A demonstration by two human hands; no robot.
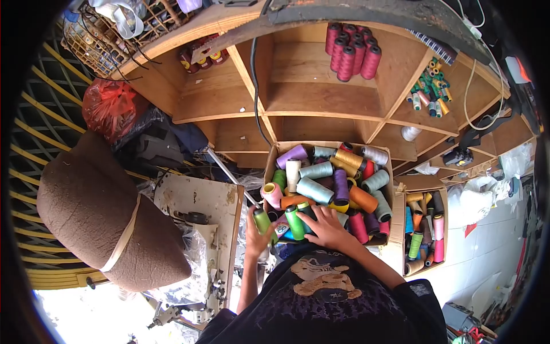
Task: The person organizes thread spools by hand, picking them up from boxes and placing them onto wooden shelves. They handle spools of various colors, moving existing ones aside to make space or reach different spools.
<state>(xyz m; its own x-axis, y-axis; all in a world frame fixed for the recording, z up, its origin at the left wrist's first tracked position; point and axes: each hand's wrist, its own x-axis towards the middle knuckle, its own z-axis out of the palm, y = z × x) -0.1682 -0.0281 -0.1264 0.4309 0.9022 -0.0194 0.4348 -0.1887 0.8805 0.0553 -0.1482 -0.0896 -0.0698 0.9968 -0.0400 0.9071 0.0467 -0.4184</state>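
Note:
A cardboard box below the shelves is full of thread spools in many colours. My left hand grips a light green spool just outside the box's near left corner. My right hand rests flat on the spools at the near side of the box, fingers spread beside a green spool and a dark one. I cannot tell whether it grips any of them.
A wooden shelf unit holds maroon spools and small bobbins. A second box of spools stands to the right. A brown cushion, a red bag and an old sewing machine table lie to the left.

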